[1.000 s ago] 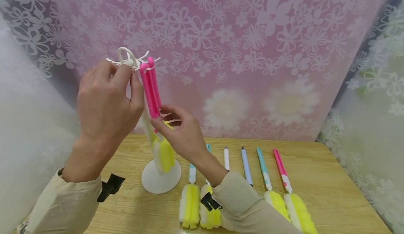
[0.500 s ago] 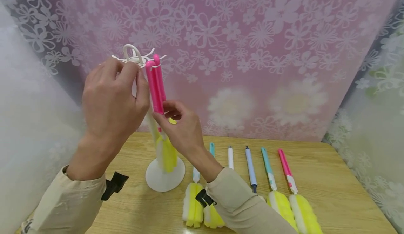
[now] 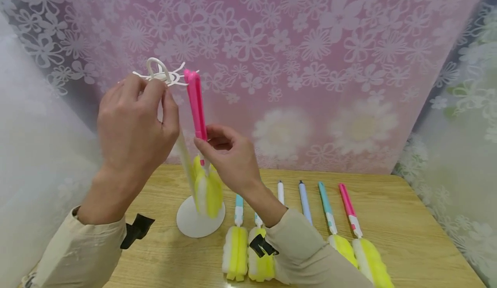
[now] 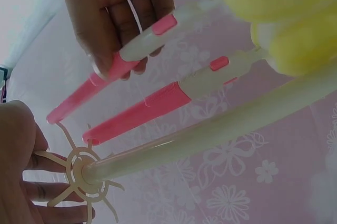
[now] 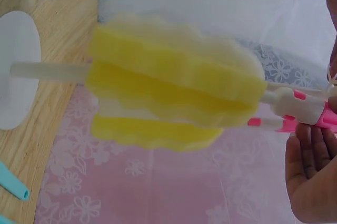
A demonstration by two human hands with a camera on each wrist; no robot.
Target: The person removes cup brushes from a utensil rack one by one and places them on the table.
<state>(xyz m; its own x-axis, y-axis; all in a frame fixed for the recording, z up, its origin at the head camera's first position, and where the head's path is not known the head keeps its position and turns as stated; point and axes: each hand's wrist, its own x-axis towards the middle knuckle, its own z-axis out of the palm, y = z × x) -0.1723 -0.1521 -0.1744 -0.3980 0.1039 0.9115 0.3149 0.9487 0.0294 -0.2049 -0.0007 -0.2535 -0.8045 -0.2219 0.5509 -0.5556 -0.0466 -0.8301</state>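
Observation:
My left hand (image 3: 136,115) grips the hooked top (image 3: 168,77) of a white stand, thumb and forefinger close together there. In the left wrist view, its fingers lie behind the hook ring (image 4: 87,174). Thumb and fingers of my right hand (image 3: 233,160) pinch the pink handle of a sponge bottle brush (image 3: 198,106), which points sponge downward. Its handle tip is right at the end of one hook (image 4: 66,132). A second pink-handled brush (image 4: 142,114) hangs from the neighbouring hook, mostly hidden behind the first in the head view. Two yellow-and-white sponges (image 5: 179,77) hang beside the pole (image 4: 210,134).
The stand's round white base (image 3: 194,227) rests on the wooden table (image 3: 155,253). To its right lie several more brushes in a row, among them a teal-handled one (image 3: 326,201), a blue-handled one (image 3: 304,199) and a pink-handled one (image 3: 347,201). A flowered pink curtain (image 3: 279,55) hangs behind.
My right hand has moved a little to the right with its brush, whose handle now overlaps the other pink handle. The sponge swings slightly right. My left hand keeps its grip on the stand.

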